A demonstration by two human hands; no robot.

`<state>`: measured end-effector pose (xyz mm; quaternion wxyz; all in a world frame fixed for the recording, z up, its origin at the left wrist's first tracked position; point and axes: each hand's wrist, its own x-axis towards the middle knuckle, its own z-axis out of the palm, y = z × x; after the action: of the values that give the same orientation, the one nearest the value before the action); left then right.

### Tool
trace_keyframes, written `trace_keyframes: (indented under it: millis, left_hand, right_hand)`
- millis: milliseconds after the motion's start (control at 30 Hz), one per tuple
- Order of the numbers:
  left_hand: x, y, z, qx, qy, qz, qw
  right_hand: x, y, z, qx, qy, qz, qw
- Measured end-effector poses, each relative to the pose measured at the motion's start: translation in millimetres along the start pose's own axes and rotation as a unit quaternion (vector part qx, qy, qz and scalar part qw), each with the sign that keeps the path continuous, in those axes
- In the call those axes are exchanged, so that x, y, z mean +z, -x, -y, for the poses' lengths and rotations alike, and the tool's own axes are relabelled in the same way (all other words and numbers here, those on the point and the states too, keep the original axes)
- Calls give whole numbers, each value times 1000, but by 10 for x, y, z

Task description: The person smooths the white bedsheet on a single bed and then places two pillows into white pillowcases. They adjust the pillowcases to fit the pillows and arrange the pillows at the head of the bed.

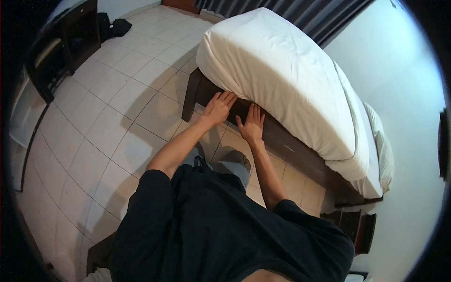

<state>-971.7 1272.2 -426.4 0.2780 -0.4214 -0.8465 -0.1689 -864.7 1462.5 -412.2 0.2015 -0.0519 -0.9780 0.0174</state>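
A white sheet covers the mattress of a bed in front of me, with its edge hanging down to the dark wooden bed frame. Near the corner of the bed, my left hand lies with fingers stretched out at the lower edge of the sheet. My right hand is just to the right of it, palm down, fingers extended against the frame where the sheet meets it. Neither hand grips anything that I can see. Whether any fingertips reach under the sheet is hard to make out.
A white pillow lies at the bed's right end, by the wall. Dark curtains hang behind the bed. Dark wooden furniture and a black bag stand on the tiled floor at left. A small dark wooden piece is at lower right.
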Motion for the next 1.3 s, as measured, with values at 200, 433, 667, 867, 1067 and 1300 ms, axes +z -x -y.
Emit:
trace_keyframes:
  millis: [200, 433, 667, 867, 1067, 1300]
  left_hand:
    - [316, -17, -188, 10, 47, 28, 998]
    - [381, -247, -256, -7, 82, 67, 994]
    - [179, -38, -194, -7, 164, 27, 986]
    - [-494, 152, 336, -152, 208, -122, 959]
    - [-1394, -450, 1065, -149, 100, -284, 942]
    - [-1885, -1815, 1153, 31, 51, -90, 994]
  right_hand:
    - [-263, -129, 125, -140, -30, 18, 990]
    - [-713, -473, 700, -215, -144, -63, 964]
    - [-609, -1199, 1150, -143, -146, -152, 967]
    - [-387, -1219, 832, 7, -181, -53, 982]
    - [-747, -1027, 985, -42, -220, -168, 960]
    - [-2076, -1231, 74, -52, -121, -261, 956]
